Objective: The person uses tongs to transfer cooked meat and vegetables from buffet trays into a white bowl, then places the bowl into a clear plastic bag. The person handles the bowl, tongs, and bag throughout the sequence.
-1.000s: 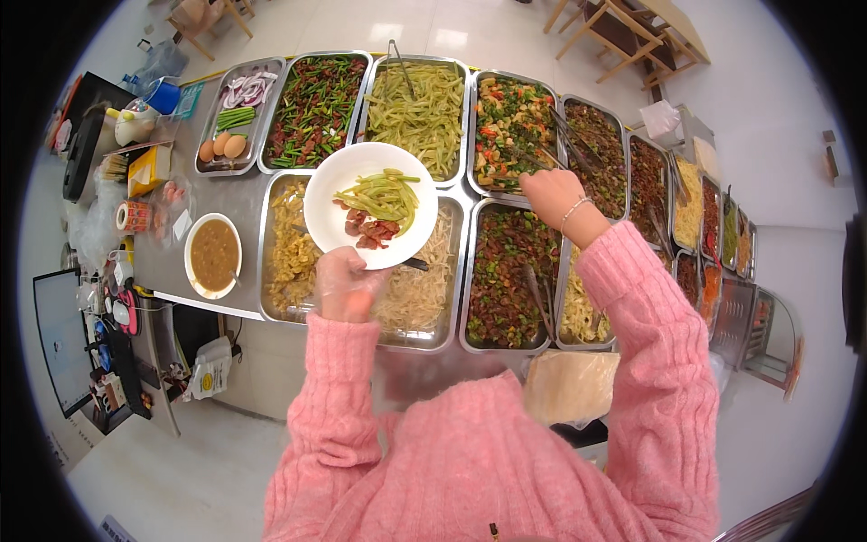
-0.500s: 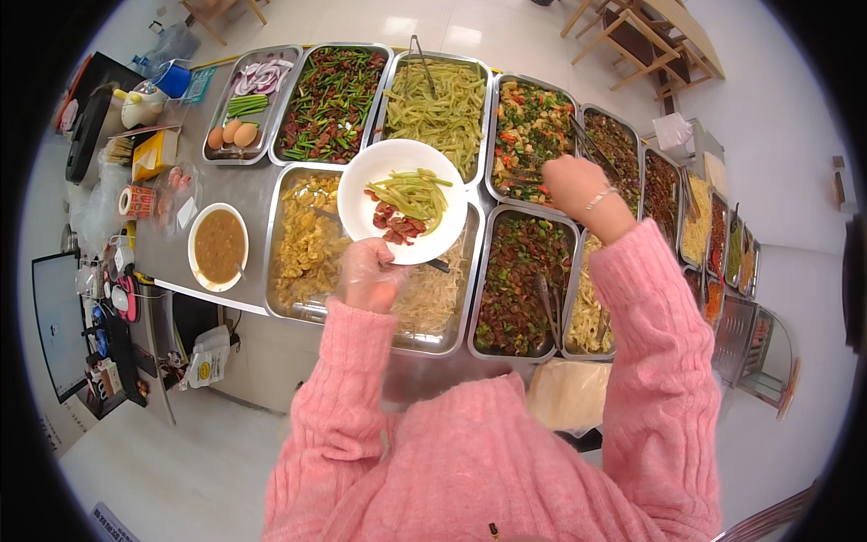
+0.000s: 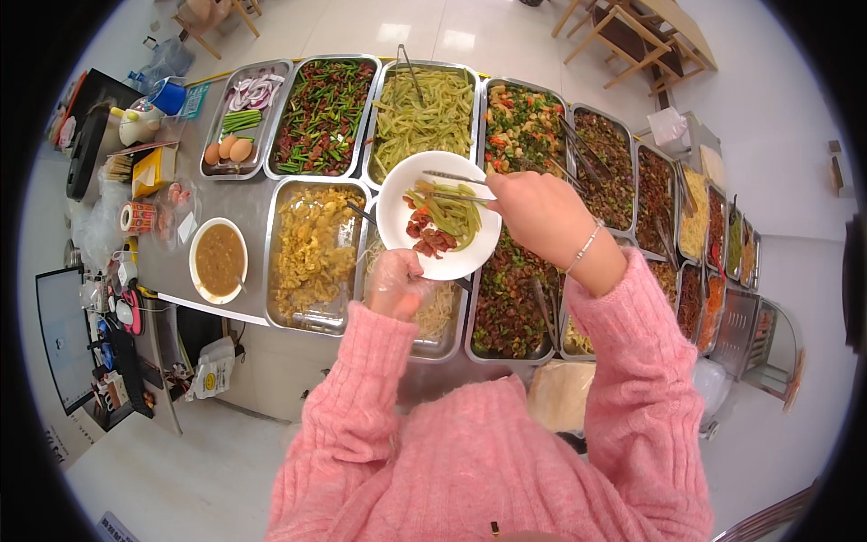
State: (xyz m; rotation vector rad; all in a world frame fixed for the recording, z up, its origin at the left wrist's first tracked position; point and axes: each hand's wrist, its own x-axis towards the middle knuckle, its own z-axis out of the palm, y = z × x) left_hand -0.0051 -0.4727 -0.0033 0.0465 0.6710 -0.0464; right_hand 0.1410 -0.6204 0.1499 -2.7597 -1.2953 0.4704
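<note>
While our left hand (image 3: 396, 285), which looks to be in a thin clear glove, grips the near rim of a white bowl (image 3: 395, 217), our right hand (image 3: 549, 217) comes in from the right, closed around metal tongs (image 3: 456, 176). We hold the bowl up over the middle of the counter, in front of the pale green strips (image 3: 424, 122) on the far side and partly hiding the white shreds (image 3: 438, 312) on the near side. Inside it, green stalks (image 3: 465, 226) lie toward the right and reddish-brown meat (image 3: 432, 241) nearer to us. The tongs point left over the bowl's far half, their two arms apart; we cannot tell whether their tips pinch any food. On our right wrist sits a thin bracelet (image 3: 585, 246). To the left of the bowl we have a tray of yellow pieces (image 3: 312, 244), with brown soup (image 3: 219, 257) farther left. Beyond that, at the far left, eggs (image 3: 227, 149) sit by cut green stems (image 3: 242, 120) and onion slices (image 3: 255, 90). Just right of the bowl, near us, lies a dark brown-and-green mix (image 3: 515, 307).
</note>
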